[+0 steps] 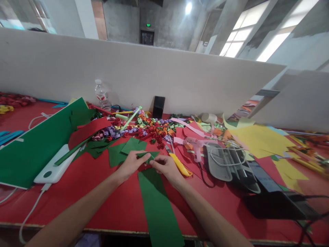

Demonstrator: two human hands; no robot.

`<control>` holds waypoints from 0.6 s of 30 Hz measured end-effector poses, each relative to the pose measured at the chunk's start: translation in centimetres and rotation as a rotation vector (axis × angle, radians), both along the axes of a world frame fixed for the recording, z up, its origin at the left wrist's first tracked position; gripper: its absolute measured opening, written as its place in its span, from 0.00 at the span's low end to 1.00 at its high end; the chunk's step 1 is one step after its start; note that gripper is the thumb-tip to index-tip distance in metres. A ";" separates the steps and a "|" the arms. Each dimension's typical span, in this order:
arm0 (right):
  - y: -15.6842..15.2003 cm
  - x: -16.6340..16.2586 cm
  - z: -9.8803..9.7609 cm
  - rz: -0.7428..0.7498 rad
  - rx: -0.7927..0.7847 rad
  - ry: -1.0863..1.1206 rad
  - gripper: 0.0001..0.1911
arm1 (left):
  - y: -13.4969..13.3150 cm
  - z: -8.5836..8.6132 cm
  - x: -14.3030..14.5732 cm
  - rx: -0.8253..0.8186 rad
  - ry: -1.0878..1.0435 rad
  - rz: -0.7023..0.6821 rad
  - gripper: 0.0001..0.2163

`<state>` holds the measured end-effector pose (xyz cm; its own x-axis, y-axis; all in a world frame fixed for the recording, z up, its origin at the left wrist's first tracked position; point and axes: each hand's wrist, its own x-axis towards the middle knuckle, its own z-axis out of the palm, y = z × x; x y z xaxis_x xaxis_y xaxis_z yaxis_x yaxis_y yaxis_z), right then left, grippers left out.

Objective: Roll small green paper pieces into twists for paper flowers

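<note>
**Green Paper Piece: Current Status of Handwork**

Your left hand and right hand meet near the middle of the red table. Both have their fingers pinched shut on the same small green paper piece, one hand at each end, holding it just above the table.

The piece looks creased or partly folded (its exact shape is too small to tell), so the shaping appears to be in its early part. The long green strip under your wrists runs to the near edge and appears unworked.

A pile of curled paper rolls lies farther back and appears to be completed work. The yellow knife lies just right of your right hand, and the pink glue gun lies beyond it.
</note>
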<state>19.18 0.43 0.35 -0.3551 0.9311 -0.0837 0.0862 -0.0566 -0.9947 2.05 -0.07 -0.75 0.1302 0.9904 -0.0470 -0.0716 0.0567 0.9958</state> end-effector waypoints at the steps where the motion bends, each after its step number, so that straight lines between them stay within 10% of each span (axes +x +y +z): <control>1: 0.0 0.0 0.0 -0.005 0.001 -0.005 0.17 | 0.0 0.0 0.0 0.001 0.004 0.002 0.16; 18: 0.0 -0.1 -0.5 0.004 0.094 -0.054 0.19 | -0.1 1.2 -0.4 0.142 0.157 0.035 0.11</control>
<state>19.05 0.48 -0.13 -0.3560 0.9344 -0.0154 0.1403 0.0372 -0.9894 1.68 -0.16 0.42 0.0974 0.9923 0.0768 0.0854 -0.0852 0.9927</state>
